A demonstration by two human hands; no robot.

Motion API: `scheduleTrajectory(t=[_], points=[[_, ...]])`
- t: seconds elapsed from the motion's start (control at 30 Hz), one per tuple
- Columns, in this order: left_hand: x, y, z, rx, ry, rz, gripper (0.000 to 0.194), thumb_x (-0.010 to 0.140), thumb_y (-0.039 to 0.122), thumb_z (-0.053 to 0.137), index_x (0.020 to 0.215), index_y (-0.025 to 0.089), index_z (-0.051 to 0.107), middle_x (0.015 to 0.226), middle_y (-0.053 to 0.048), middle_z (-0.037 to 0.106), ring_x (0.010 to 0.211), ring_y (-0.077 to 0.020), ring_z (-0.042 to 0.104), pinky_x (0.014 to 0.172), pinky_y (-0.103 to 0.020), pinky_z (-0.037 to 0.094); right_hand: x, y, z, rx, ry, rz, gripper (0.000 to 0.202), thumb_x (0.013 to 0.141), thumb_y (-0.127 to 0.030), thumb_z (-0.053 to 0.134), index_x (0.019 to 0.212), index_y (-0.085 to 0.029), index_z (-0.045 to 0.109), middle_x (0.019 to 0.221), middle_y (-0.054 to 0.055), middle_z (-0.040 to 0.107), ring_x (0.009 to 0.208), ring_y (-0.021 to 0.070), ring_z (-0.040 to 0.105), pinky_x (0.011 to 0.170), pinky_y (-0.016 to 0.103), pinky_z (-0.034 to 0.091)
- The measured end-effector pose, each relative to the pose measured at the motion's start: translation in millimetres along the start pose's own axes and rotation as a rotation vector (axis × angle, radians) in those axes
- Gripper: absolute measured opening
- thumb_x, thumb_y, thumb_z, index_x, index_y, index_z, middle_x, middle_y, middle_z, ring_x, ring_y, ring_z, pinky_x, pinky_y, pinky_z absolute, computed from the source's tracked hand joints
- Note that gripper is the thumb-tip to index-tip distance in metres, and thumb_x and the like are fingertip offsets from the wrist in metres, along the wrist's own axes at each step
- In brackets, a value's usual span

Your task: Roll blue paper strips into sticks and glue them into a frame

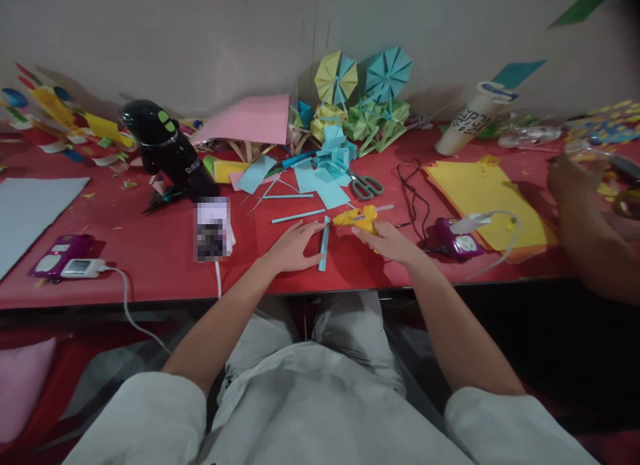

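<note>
A narrow folded strip of light blue paper (325, 248) lies upright on the red table in front of me. My left hand (295, 246) rests beside it, fingers stretched out and thumb apart, the tips touching or nearly touching its left edge. My right hand (387, 239) is closed round a yellow glue gun (356, 217), whose nozzle points left, close to the strip's upper end. A clear glue stick (385, 207) pokes out of the gun's back. Another thin blue paper strip (298, 216) lies just beyond my left hand.
Scissors (367, 186) and blue paper scraps (320, 181) lie farther back, before folded-paper wheels (336, 78). Left stand a black bottle (170, 151) and a phone (214, 228). Right are a black cord (413, 191), a purple socket (457, 238), yellow paper (493, 205) and another person's arm (583, 218).
</note>
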State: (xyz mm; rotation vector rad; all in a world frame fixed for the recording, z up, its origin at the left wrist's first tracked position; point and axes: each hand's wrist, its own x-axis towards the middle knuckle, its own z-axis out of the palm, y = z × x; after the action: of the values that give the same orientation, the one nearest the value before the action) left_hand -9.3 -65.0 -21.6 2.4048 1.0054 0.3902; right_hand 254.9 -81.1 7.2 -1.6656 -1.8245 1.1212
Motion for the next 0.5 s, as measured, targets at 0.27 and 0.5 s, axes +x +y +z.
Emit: scheduleTrajectory(t=[0.27,0.5], points=[[0.1,-0.5,0.1,0.0,0.001,-0.001,0.069,0.087,0.041,0.061,0.15,0.021,0.039,0.157,-0.012,0.046,0.147,-0.0261,0.042,0.127,-0.048,0.022,-6.5,-5.7,-0.2,-0.006,-0.015,-0.008,0.043,0.085,-0.064,0.057,0.076,-0.022,0.058,0.055,0.001,0.051,0.06,0.0188,0.052,0.058,0.031,0.043],[-0.4,0.4,0.2,-0.001,0.002,-0.013,0.068,0.087,0.041,0.061,0.148,0.02,0.04,0.157,-0.012,0.047,0.147,-0.0261,0.042,0.127,-0.048,0.022,-8.3,-1.7,0.3,-0.046,-0.038,-0.045,0.046,0.084,-0.065,0.056,0.07,-0.022,0.053,0.057,-0.001,0.047,0.057,0.0151,0.044,0.057,0.029,0.039]])
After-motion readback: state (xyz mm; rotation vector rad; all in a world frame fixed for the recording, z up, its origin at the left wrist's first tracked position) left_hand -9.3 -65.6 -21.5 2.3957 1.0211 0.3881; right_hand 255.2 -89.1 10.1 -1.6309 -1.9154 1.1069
